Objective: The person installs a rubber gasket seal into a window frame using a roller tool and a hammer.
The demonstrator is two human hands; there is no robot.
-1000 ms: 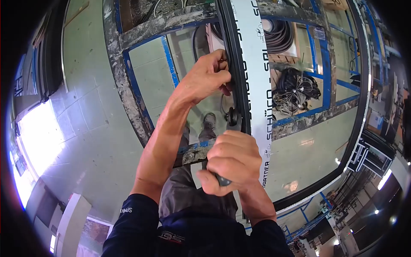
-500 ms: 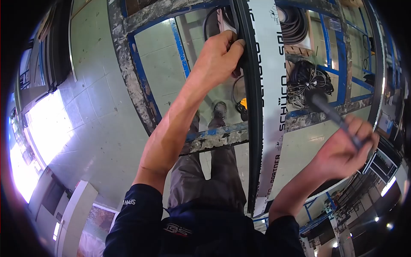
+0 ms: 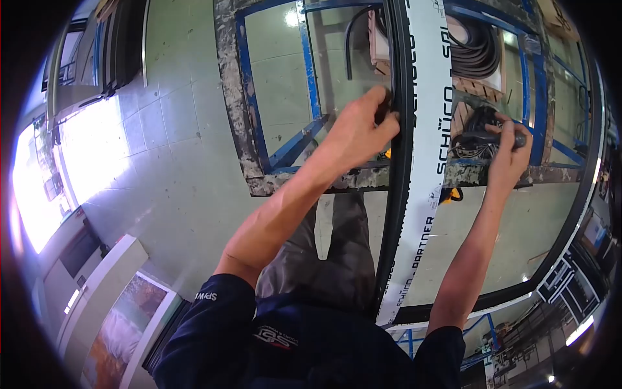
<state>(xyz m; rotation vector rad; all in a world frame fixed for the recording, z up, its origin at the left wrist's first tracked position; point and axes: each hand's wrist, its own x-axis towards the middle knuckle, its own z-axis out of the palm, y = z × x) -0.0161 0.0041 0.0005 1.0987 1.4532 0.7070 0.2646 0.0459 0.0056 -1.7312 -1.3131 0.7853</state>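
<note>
SCHÜCO in black capitals, again and again

White strip [image 3: 422,162] along the dark profile [image 3: 402,129]: "SCHÜCO" in black capitals, reading upward. A dash after it, then a word starting with S, remainder unsure. Nearer the wearer, "PARTNER", with a smaller "SCHÜCO" below. More lettering along the strip's left edge, partly cut off. Left sleeve [image 3: 217,308]: white letters, "SPW" and something unclear. Shirt front [image 3: 311,350]: logo [image 3: 275,336], too small to read surely.

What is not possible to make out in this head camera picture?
Head view:
What the left hand pinches, if anything: hidden by the hand itself.
Tip of the dark hand tool in the right hand: lost against black cables.
Far end of the SCHÜCO-labelled frame bar: cut off by the top edge.
Yellow patch right of the bar: too small.
</note>
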